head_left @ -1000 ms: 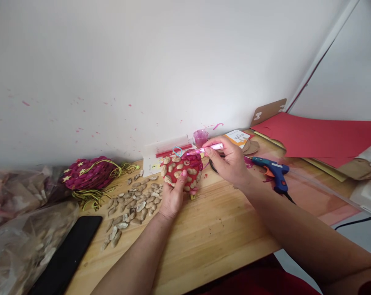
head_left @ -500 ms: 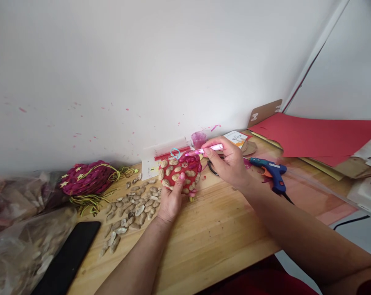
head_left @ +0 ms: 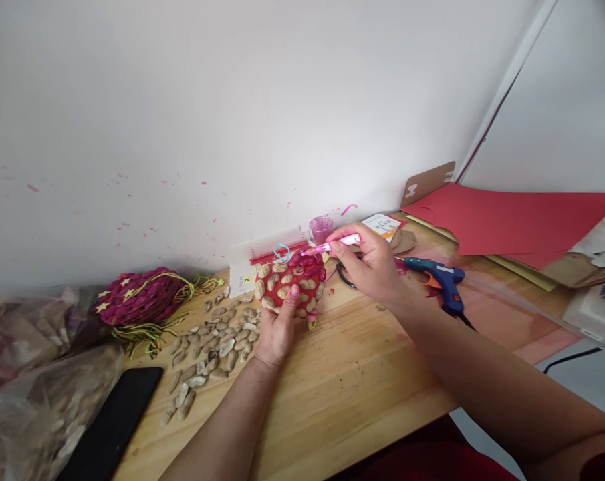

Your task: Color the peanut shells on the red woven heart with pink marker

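Tabletop (head_left: pixel 352 401) | near left hand (head_left: pixel 278 324): peanuts (head_left: pixel 226 347) (loose) | near right hand (head_left: pixel 367 264): glue gun (head_left: pixel 447 284)

Counter (head_left: pixel 342 387): light wood, visible grain, few dark specks. Peanuts (head_left: pixel 226 347) lie loose on it, one layer mostly. Left of peanuts: magenta bundle (head_left: pixel 146 298) with yellow stars, yellow-green cords (head_left: pixel 142 339). Nearer and left of peanuts: flat black slab (head_left: pixel 119 414), then plastic bags (head_left: pixel 46 401). Behind peanuts: white paper (head_left: pixel 238 280). Behind and right of peanuts: pink-stained cup (head_left: pixel 321 232). Well right of peanuts: blue glue gun (head_left: pixel 448 284), pinkish sheet (head_left: pixel 513 327); unclear if gun rests on sheet.
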Available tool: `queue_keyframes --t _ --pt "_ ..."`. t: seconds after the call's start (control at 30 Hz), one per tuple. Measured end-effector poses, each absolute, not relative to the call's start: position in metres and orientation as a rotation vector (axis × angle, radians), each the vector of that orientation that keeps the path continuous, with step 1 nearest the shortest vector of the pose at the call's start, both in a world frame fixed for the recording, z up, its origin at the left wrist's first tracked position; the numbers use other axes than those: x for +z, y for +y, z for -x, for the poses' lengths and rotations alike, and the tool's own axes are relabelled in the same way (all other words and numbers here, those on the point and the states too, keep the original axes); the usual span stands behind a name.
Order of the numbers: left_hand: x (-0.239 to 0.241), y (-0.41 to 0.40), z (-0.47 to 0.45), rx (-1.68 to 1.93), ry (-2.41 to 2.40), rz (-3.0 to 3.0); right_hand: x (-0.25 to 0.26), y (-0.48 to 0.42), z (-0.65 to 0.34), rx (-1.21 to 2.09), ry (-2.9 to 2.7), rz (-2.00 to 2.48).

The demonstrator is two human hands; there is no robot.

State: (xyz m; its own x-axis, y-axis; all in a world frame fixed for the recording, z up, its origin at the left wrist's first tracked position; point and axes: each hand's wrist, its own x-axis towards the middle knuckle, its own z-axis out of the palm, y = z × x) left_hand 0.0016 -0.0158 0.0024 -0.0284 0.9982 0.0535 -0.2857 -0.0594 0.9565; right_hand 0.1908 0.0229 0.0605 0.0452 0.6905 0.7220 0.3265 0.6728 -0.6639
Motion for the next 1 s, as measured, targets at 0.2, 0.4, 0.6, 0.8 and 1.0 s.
queue_keyframes --t 0.2,0.4,0.6,0.8,1.0 --pt "-0.002 -0.014 0.0 1.392 0.948 -0.983 0.061 0.022 -0.189 0.397 -1.52 0.856" --pt "-0.003 -0.013 0.001 1.426 0.911 -0.962 0.06 0.023 -0.188 0.386 -1.534 0.85" --pt "-0.004 -0.012 0.001 1.412 0.929 -0.968 0.061 0.021 -0.187 0.419 -1.535 0.816" --pt "-0.001 -0.014 -0.001 1.428 1.003 -0.972 0.06 0.021 -0.187 0.441 -1.524 0.812" --pt "0.008 -0.016 -0.006 1.445 1.039 -0.966 0.059 0.021 -0.187 0.43 -1.559 0.787"
